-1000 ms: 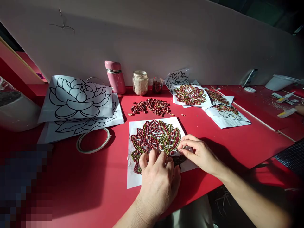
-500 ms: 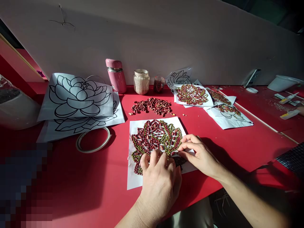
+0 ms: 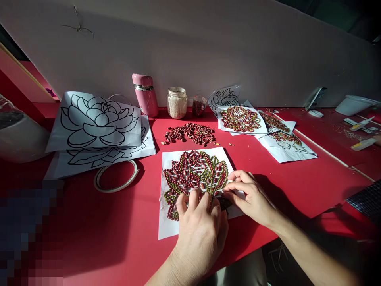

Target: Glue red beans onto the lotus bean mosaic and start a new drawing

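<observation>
Red and green beans are covering the flower sheet (image 3: 195, 174) at lower centre of the worktop (image 3: 297, 174); both hands, left (image 3: 200, 230) and right (image 3: 253, 196), are pressing curled fingertips on it, holding nothing visible. Light, fragile paper; its bare margins look safest to hold.

left hand (image 3: 200, 232), right hand (image 3: 253, 196), both forearms bare

Red table (image 3: 127, 226). Centre: bean-covered flower sheet (image 3: 193, 174); loose red bean pile (image 3: 190, 133) above. Left: outline flower sheets (image 3: 98, 127), tape ring (image 3: 116, 180). Back: pink flask (image 3: 145, 95), glass jar (image 3: 177, 102). Upper right: finished bean sheets (image 3: 262, 127).
</observation>
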{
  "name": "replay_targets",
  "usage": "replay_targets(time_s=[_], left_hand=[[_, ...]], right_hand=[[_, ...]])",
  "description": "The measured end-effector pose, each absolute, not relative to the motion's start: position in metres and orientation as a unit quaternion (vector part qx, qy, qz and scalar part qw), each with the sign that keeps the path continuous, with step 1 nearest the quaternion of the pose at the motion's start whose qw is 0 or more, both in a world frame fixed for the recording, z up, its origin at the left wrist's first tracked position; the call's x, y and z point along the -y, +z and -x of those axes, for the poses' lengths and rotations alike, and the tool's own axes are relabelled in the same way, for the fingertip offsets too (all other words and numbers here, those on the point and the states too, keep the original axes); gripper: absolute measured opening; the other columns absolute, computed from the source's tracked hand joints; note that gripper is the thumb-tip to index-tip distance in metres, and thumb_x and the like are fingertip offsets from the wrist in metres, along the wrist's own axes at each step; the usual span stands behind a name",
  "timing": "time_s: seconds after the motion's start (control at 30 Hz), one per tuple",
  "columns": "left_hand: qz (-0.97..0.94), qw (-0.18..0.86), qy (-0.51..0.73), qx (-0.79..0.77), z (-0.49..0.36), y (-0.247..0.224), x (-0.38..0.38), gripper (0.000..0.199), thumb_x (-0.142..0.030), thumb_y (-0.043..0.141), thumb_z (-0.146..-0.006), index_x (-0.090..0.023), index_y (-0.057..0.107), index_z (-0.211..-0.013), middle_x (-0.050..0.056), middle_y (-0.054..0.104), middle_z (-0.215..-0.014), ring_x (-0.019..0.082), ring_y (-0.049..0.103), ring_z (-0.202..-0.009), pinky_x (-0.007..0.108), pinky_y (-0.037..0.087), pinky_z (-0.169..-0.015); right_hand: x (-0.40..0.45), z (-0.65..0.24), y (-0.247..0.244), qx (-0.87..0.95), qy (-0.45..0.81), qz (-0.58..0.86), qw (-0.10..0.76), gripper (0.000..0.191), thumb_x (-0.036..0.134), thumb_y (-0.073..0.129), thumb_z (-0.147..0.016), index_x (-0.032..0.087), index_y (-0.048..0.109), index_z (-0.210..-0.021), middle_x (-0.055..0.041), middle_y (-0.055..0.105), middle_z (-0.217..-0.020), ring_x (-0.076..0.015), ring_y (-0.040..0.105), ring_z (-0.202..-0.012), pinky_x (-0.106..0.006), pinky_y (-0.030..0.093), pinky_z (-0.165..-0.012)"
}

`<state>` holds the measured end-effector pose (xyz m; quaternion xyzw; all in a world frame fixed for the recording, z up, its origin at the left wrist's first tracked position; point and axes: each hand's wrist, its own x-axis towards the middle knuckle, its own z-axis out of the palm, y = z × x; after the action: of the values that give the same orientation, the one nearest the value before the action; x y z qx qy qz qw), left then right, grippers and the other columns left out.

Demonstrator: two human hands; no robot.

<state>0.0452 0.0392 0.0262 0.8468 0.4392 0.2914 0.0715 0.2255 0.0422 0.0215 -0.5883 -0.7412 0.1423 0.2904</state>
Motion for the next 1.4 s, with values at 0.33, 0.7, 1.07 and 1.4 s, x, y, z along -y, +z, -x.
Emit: replay_targets(time_s=[0.33,0.7,1.07,1.4], left_hand=[[-0.851,0.074,0.277,-0.44,-0.047,0.026,-0.04,0.013,-0.024,0.047,-0.08,-0.023,0.058,-0.086,0.002,0.055,-0.085,0.021,0.043,-0.087,0.043,0.029,-0.082],[-0.872,0.034,0.241,-0.425,-0.049,0.021,-0.038,0.039,-0.041,0.047,-0.079,-0.028,0.05,-0.117,0.009,0.045,-0.127,0.029,0.034,-0.115,0.048,0.023,-0.09],[-0.884,-0.042,0.234,-0.403,-0.052,0.006,-0.043,0.045,-0.045,0.05,-0.074,-0.029,0.053,-0.115,0.01,0.05,-0.125,0.033,0.041,-0.111,0.053,0.029,-0.086],[-0.842,-0.021,0.304,-0.445,-0.065,-0.025,-0.043,0.04,-0.049,0.05,-0.071,-0.031,0.059,-0.106,0.008,0.051,-0.125,0.033,0.04,-0.114,0.055,0.026,-0.09]], right_hand=[[-0.047,-0.228,0.014,0.722,0.124,0.601,0.319,0.027,0.024,0.058,-0.077,0.023,0.055,-0.104,-0.0067,0.046,-0.108,-0.0215,0.047,-0.104,-0.036,0.04,-0.091],[-0.063,-0.239,0.024,0.667,0.106,0.63,0.383,0.022,0.03,0.051,-0.081,0.023,0.056,-0.101,-0.0072,0.049,-0.108,-0.022,0.046,-0.107,-0.039,0.037,-0.093],[-0.144,-0.243,0.033,0.684,0.093,0.623,0.368,0.016,0.026,0.052,-0.078,0.019,0.06,-0.091,-0.0059,0.057,-0.099,-0.0185,0.054,-0.094,-0.03,0.044,-0.077],[-0.219,-0.231,0.03,0.695,0.072,0.678,0.23,0.01,0.017,0.053,-0.075,0.02,0.062,-0.079,-0.0012,0.061,-0.081,-0.0132,0.055,-0.07,-0.022,0.04,-0.061]])
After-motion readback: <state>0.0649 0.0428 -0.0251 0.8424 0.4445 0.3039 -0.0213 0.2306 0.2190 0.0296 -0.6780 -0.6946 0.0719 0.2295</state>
